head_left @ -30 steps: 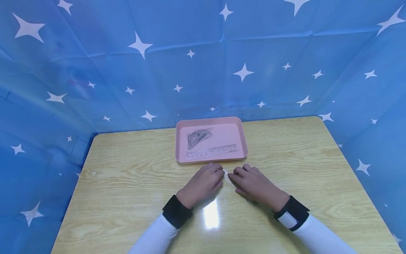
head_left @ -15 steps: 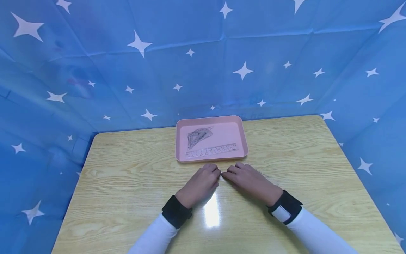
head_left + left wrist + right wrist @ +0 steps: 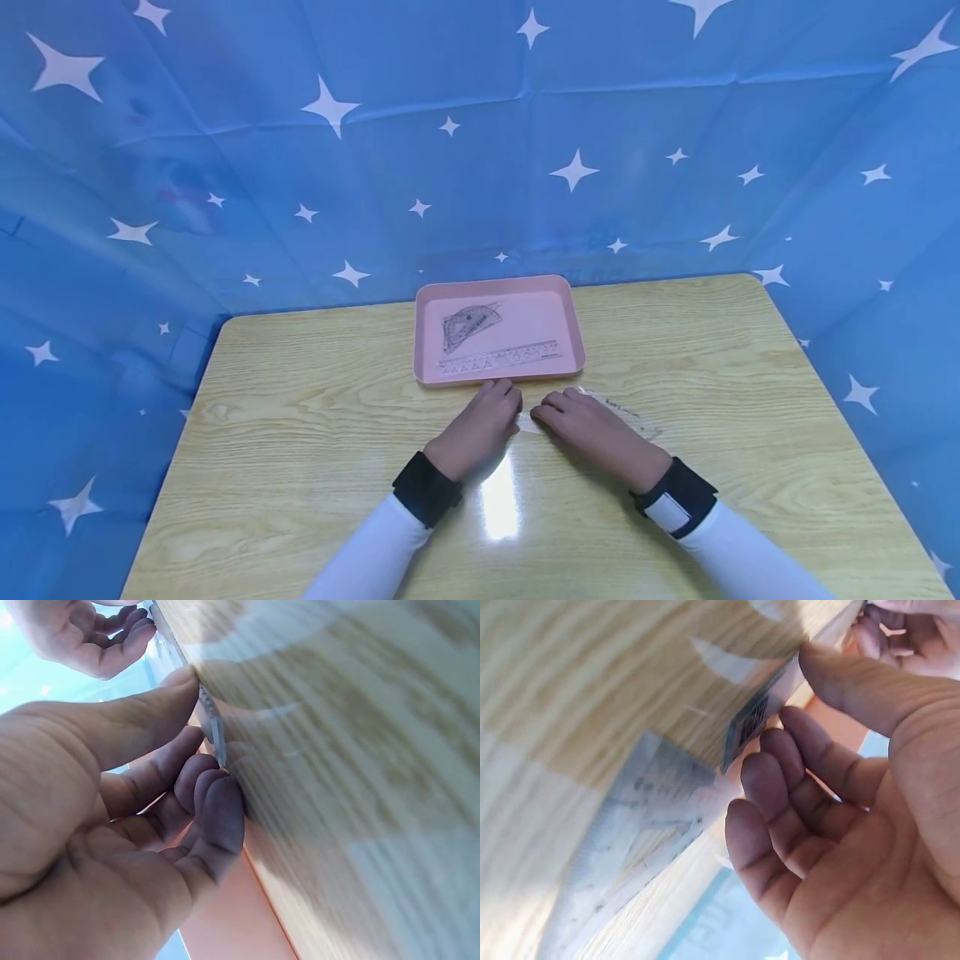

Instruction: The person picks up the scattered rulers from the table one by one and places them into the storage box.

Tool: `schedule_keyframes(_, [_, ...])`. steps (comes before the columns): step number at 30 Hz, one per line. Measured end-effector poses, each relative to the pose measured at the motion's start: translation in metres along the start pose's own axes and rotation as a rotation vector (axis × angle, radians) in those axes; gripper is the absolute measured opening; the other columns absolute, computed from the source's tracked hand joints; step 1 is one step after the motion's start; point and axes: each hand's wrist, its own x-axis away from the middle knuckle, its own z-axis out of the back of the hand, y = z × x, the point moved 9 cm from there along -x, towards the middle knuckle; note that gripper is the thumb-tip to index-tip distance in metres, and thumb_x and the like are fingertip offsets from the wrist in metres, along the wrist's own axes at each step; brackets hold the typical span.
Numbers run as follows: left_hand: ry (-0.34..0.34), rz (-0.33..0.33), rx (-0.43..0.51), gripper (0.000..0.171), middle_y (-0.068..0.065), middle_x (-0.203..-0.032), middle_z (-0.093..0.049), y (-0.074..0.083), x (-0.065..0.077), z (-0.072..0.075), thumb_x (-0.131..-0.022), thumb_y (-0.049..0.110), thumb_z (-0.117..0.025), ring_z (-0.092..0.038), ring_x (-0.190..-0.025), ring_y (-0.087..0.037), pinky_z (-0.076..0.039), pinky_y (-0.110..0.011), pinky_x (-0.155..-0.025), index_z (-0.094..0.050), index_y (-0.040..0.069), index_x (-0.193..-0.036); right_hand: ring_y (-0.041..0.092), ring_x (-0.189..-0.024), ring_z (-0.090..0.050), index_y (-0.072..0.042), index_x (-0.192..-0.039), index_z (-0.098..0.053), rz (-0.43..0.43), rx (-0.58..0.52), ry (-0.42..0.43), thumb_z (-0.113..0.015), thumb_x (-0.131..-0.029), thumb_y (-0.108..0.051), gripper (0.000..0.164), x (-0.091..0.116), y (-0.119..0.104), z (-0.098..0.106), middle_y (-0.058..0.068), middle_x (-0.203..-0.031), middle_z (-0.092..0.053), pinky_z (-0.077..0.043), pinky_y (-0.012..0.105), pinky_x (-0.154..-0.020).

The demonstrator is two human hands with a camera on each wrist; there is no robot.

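Note:
In the head view my left hand (image 3: 480, 427) and my right hand (image 3: 592, 429) are close together just in front of the pink tray (image 3: 573, 321). A thin, clear, whitish strip (image 3: 528, 423) spans the small gap between their fingertips. The left thumb and fingers pinch one end of this clear strip (image 3: 214, 724) at the tabletop. At its other end, the right thumb and fingers hold it; a dark printed patch shows on the strip (image 3: 754, 716) there. A clear set square (image 3: 637, 825) lies beside the right fingertips, partly hidden by the right hand in the head view.
Inside the tray are a clear ruler (image 3: 498, 358) and a protractor (image 3: 472, 323) overlapping another clear piece. The wood-grain table (image 3: 315, 400) meets a blue star-printed cloth (image 3: 480, 167) at its back edge. A bright reflection lies on the tabletop before the hands.
The right hand has moved slightly left overall, after briefly coming nearer the left hand. The strip between them has turned more level, and the set square now shows beyond the right hand.

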Motion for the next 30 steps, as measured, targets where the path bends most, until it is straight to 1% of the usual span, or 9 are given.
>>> schedule_keyframes(3, [-0.027, 0.035, 0.037, 0.016, 0.002, -0.095, -0.05, -0.003, -0.001, -0.002, -0.086, 0.017, -0.071, -0.045, -0.088, -0.015, -0.043, -0.026, -0.079, -0.056, 0.013, -0.091, 0.013, -0.088, -0.053, -0.013, -0.111, -0.066, -0.11, 0.001, -0.021, -0.072, -0.085, -0.023, 0.028, 0.004, 0.011, 0.0, 0.0, -0.099, -0.061, -0.05, 0.029, -0.074])
schedule_keyframes(6, [-0.045, 0.059, 0.053, 0.017, 0.002, -0.095, -0.049, -0.006, 0.0, -0.003, -0.085, 0.017, -0.071, -0.046, -0.089, -0.015, -0.043, -0.027, -0.08, -0.055, 0.014, -0.089, 0.014, -0.079, -0.048, -0.012, -0.097, -0.065, -0.22, 0.006, -0.056, -0.077, -0.081, -0.027, 0.026, 0.011, 0.025, 0.002, -0.001, -0.089, -0.055, -0.045, 0.029, -0.067])
schedule_keyframes(8, [-0.053, 0.065, 0.059, 0.017, 0.002, -0.094, -0.049, -0.007, 0.0, -0.004, -0.085, 0.017, -0.071, -0.046, -0.09, -0.016, -0.043, -0.027, -0.081, -0.054, 0.014, -0.087, 0.015, -0.074, -0.046, -0.011, -0.091, -0.062, -0.252, 0.016, -0.073, -0.078, -0.079, -0.028, 0.025, 0.014, 0.032, 0.003, -0.001, -0.084, -0.053, -0.042, 0.029, -0.064])
schedule_keyframes(11, [-0.063, 0.067, 0.064, 0.018, 0.001, -0.093, -0.048, -0.008, 0.0, -0.004, -0.085, 0.017, -0.071, -0.047, -0.09, -0.016, -0.044, -0.028, -0.081, -0.053, 0.014, -0.086, 0.014, -0.072, -0.045, -0.011, -0.087, -0.061, -0.246, 0.021, -0.096, -0.078, -0.08, -0.029, 0.026, 0.015, 0.038, 0.003, -0.001, -0.08, -0.052, -0.042, 0.029, -0.062])
schedule_keyframes(15, [-0.069, 0.067, 0.069, 0.019, 0.001, -0.092, -0.048, -0.008, 0.0, -0.004, -0.085, 0.017, -0.072, -0.047, -0.088, -0.016, -0.044, -0.028, -0.08, -0.053, 0.013, -0.086, 0.013, -0.073, -0.045, -0.01, -0.09, -0.061, -0.225, -0.007, -0.144, -0.077, -0.08, -0.03, 0.027, 0.014, 0.043, -0.001, -0.001, -0.081, -0.052, -0.044, 0.028, -0.065])
schedule_keyframes(19, [-0.084, 0.064, 0.112, 0.013, 0.001, -0.092, -0.047, -0.008, 0.001, -0.005, -0.086, 0.015, -0.07, -0.047, -0.086, -0.015, -0.044, -0.026, -0.079, -0.057, 0.012, -0.088, 0.012, -0.075, -0.045, -0.011, -0.091, -0.059, -0.221, -0.057, -0.204, -0.077, -0.081, -0.031, 0.029, 0.012, 0.047, -0.004, -0.001, -0.084, -0.053, -0.045, 0.028, -0.066])
schedule_keyframes(22, [-0.092, 0.065, 0.146, 0.012, 0.001, -0.093, -0.046, -0.008, 0.003, -0.005, -0.088, 0.014, -0.068, -0.046, -0.086, -0.014, -0.044, -0.025, -0.078, -0.059, 0.01, -0.094, 0.012, -0.074, -0.045, -0.012, -0.09, -0.058, -0.219, -0.102, -0.236, -0.077, -0.081, -0.031, 0.028, 0.011, 0.049, -0.005, -0.002, -0.082, -0.051, -0.044, 0.027, -0.066])
schedule_keyframes(27, [-0.076, 0.058, 0.115, 0.024, 0.001, -0.097, -0.045, -0.009, 0.006, -0.003, -0.087, 0.019, -0.069, -0.044, -0.09, -0.015, -0.043, -0.027, -0.082, -0.055, 0.009, -0.104, 0.01, -0.073, -0.043, -0.013, -0.088, -0.055, -0.2, -0.143, -0.256, -0.077, -0.081, -0.031, 0.029, 0.009, 0.05, -0.008, -0.004, -0.08, -0.049, -0.041, 0.025, -0.064])
schedule_keyframes(30, [-0.066, 0.041, 0.088, 0.027, 0.001, -0.099, -0.044, -0.008, 0.007, -0.002, -0.087, 0.021, -0.07, -0.042, -0.093, -0.016, -0.042, -0.027, -0.083, -0.054, 0.01, -0.106, 0.01, -0.072, -0.043, -0.013, -0.089, -0.054, -0.201, -0.144, -0.271, -0.076, -0.081, -0.032, 0.03, 0.009, 0.051, -0.009, -0.005, -0.08, -0.048, -0.041, 0.025, -0.064])
